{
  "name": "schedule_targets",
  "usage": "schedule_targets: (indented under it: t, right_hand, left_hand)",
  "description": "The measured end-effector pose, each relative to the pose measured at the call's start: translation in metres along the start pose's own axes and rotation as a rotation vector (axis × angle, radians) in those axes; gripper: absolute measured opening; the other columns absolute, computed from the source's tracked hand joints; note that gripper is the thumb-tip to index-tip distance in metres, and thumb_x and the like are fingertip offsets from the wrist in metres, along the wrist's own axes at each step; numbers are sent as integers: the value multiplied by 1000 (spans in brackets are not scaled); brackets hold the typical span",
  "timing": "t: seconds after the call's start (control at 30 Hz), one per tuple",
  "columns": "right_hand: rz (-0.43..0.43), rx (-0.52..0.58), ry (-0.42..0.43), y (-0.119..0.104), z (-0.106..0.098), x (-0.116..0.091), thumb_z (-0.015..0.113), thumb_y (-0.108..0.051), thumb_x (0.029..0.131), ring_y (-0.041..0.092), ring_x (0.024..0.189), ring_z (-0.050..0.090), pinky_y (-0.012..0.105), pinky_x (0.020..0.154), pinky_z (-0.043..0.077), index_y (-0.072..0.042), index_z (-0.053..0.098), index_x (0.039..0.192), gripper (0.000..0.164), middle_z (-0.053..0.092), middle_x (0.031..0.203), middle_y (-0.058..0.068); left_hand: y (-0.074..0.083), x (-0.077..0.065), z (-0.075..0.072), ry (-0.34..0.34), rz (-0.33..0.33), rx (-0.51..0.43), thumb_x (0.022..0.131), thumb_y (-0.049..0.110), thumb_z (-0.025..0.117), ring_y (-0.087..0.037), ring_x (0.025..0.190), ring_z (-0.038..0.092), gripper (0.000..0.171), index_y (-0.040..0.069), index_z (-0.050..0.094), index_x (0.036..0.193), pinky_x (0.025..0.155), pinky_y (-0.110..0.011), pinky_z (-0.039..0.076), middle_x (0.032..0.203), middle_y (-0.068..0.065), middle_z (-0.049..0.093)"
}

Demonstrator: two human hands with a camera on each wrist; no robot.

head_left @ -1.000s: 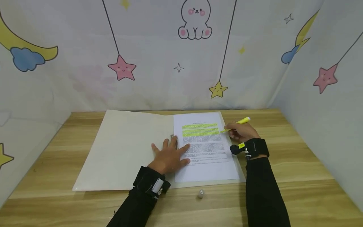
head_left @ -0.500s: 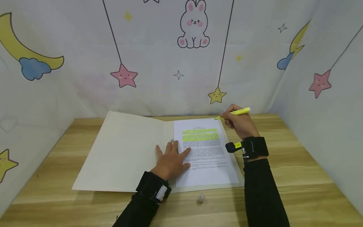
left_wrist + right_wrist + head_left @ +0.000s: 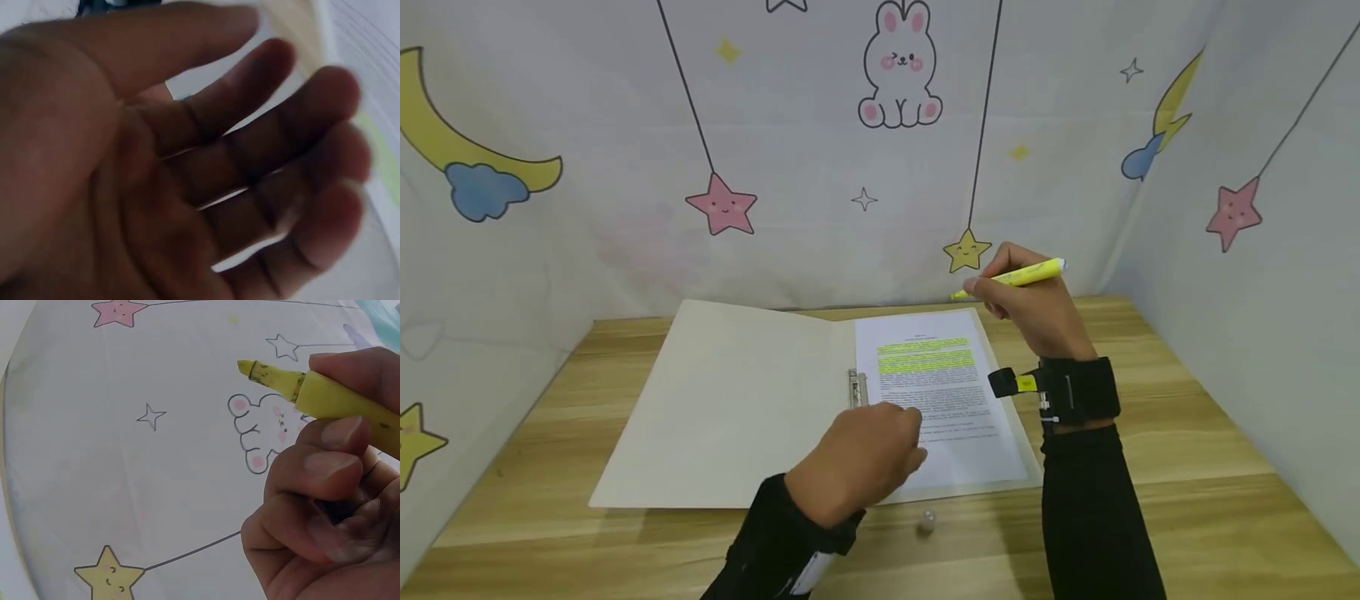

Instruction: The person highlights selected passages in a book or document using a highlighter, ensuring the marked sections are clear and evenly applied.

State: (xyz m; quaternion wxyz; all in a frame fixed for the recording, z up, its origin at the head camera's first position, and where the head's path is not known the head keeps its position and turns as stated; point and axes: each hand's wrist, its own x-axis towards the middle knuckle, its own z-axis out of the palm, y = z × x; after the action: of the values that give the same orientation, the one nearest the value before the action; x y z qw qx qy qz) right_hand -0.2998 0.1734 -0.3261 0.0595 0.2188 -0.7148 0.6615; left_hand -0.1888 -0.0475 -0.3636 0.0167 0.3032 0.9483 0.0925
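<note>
My right hand [image 3: 1026,304] pinches an uncapped yellow highlighter [image 3: 1030,273] between thumb and fingers, raised above the top right corner of the printed sheet. In the right wrist view its chisel tip [image 3: 245,367] points away from the hand and touches nothing. My left hand [image 3: 865,458] hovers over the sheet's lower left part, fingers loosely bent; the left wrist view shows nothing in the palm [image 3: 156,212]. The printed sheet [image 3: 955,458] lies in an open cream folder [image 3: 722,408]. Its upper lines carry yellow marking [image 3: 925,358].
A metal clip [image 3: 853,387] sits by the folder's spine, partly behind the left hand. On the wooden table [image 3: 1165,467], in front of the folder, stands a small whitish cap-like piece [image 3: 927,522]. A cartoon-printed cloth [image 3: 805,250] encloses the back and sides.
My left hand has lifted off the sheet and folder, its spread fingers now bent, uncovering the clip. My right hand has risen from the marked lines with the highlighter, up and slightly leftward.
</note>
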Motion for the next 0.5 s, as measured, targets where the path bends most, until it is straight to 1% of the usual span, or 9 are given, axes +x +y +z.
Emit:
schedule_targets:
  t: [0.1, 0.17, 0.23, 0.3, 0.37, 0.43, 0.5]
  right_hand:
    - [-33, 4, -4, -12, 3, -3, 66, 8, 91, 13, 56, 46, 20, 49, 38, -2, 58, 81, 17, 52, 70, 3]
    - [-51, 10, -8, -18, 5, -5, 66, 10, 90, 13, 56, 46, 19, 49, 39, -2, 58, 81, 17, 52, 69, 3]
    - [-66, 12, -11, -23, 6, -7, 66, 11, 89, 15, 56, 46, 19, 49, 39, -2, 58, 80, 18, 53, 69, 3]
    - [-72, 3, -13, -27, 8, -8, 67, 11, 88, 16, 56, 45, 19, 49, 39, -2, 58, 79, 18, 54, 68, 3]
    - [-73, -13, -17, -29, 9, -9, 67, 11, 88, 16, 55, 45, 18, 48, 39, -2, 58, 78, 19, 53, 68, 3]
    - [-72, -10, -24, -29, 10, -10, 67, 11, 88, 17, 55, 45, 18, 48, 39, -2, 58, 78, 19, 52, 67, 3]
    - [-75, -5, -30, -29, 10, -10, 66, 12, 88, 16, 55, 45, 17, 49, 39, -3, 58, 78, 20, 51, 67, 3]
  left_hand:
    - [22, -9, 2, -28, 56, 100, 86, 28, 79, -10, 56, 59, 26, 7, 66, 82, 47, -27, 51, 65, -1, 65]
    - [33, -13, 9, -37, 63, 157, 83, 31, 81, -11, 53, 59, 29, 9, 63, 79, 44, -27, 49, 60, 1, 62]
    - [41, -14, 19, -50, 52, 217, 80, 32, 82, -11, 50, 57, 32, 11, 59, 75, 42, -27, 47, 57, 2, 57]
    - [46, -12, 29, -75, 30, 255, 80, 30, 82, -11, 48, 56, 31, 11, 58, 72, 41, -27, 46, 56, 2, 55]
    - [47, -9, 39, -106, 19, 275, 79, 25, 81, -11, 50, 57, 27, 12, 59, 71, 41, -27, 47, 57, 2, 56]
    - [47, -6, 45, -147, 31, 267, 80, 21, 80, -10, 53, 58, 22, 11, 62, 73, 44, -27, 51, 60, 1, 59]
    - [44, -2, 49, -189, 58, 235, 83, 16, 78, -10, 59, 59, 14, 11, 66, 78, 50, -28, 54, 66, 0, 62]
